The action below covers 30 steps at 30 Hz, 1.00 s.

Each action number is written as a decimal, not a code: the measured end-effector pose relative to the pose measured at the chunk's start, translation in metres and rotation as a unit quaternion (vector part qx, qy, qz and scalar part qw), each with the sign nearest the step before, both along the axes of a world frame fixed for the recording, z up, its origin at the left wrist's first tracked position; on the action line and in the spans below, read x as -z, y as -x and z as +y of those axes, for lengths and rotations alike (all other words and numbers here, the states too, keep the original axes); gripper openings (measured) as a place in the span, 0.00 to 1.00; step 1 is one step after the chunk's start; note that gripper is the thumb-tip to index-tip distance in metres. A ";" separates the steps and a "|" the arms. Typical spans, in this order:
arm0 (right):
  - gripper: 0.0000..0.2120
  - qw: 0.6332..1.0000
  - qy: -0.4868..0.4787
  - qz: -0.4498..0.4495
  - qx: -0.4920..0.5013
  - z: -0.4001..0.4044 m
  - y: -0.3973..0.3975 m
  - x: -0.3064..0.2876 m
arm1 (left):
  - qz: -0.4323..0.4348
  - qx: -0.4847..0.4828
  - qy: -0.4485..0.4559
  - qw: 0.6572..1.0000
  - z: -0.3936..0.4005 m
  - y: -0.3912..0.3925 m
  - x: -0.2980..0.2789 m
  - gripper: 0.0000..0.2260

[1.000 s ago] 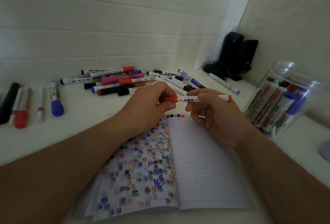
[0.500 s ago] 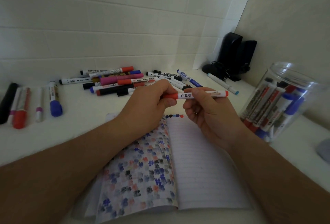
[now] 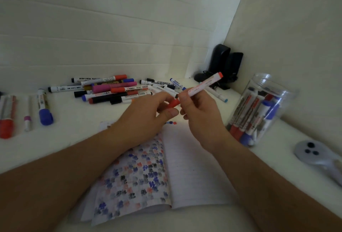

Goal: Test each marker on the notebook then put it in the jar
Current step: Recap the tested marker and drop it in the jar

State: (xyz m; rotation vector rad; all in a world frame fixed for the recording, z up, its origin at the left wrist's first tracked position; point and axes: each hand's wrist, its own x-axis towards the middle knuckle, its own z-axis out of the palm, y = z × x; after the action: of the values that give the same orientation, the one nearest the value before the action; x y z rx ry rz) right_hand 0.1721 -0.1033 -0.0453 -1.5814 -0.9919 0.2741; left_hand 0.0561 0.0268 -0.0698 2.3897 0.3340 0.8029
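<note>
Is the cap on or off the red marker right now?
Cannot tell. The left hand pinches the red cap at the marker held by the right hand; fingers hide the joint.

Both forearms reach in from near edge, hands meeting mid-scene. Left hand [image 3: 146,115] curled, thumb & fingers pinching. Right hand [image 3: 199,113] curled too, fingers gripping, wrist bent back.

Bare forearms, bare hands [image 3: 146,119]

I saw my right hand [image 3: 200,115] gripping the white marker [image 3: 204,84], tilted up, while my left hand [image 3: 148,117] pinched its red cap [image 3: 174,103] above the open notebook [image 3: 194,167], jar [image 3: 259,109] nearby.
</note>
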 end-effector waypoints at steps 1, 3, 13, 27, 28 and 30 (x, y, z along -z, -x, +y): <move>0.05 1.000 0.009 -0.019 0.008 -0.004 0.001 -0.008 | 0.026 0.001 -0.007 1.000 0.001 0.000 0.001 0.14; 0.04 0.998 0.037 -0.056 -0.016 -0.020 0.000 -0.028 | 0.061 -0.001 -0.002 0.998 0.003 0.001 0.004 0.18; 0.03 0.914 0.066 -0.312 0.250 -0.164 -0.057 -0.173 | 0.067 0.010 0.036 0.997 0.003 0.006 0.005 0.18; 0.18 0.703 0.548 -0.439 0.111 -0.132 -0.091 -0.195 | 0.067 0.015 0.037 0.997 0.004 0.006 0.006 0.16; 0.17 0.703 0.558 -0.430 0.102 -0.128 -0.090 -0.190 | 0.066 0.016 0.036 0.997 0.004 0.007 0.006 0.16; 0.09 0.730 0.553 -0.388 0.105 -0.122 -0.091 -0.182 | 0.065 0.015 0.037 0.997 0.004 0.007 0.006 0.16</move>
State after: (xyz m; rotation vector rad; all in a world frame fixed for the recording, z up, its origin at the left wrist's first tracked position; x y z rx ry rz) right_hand 0.2634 -0.2252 0.1364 -3.0554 -1.3499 -0.0135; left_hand 0.0491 0.0306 -0.0761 2.3762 0.3712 0.6130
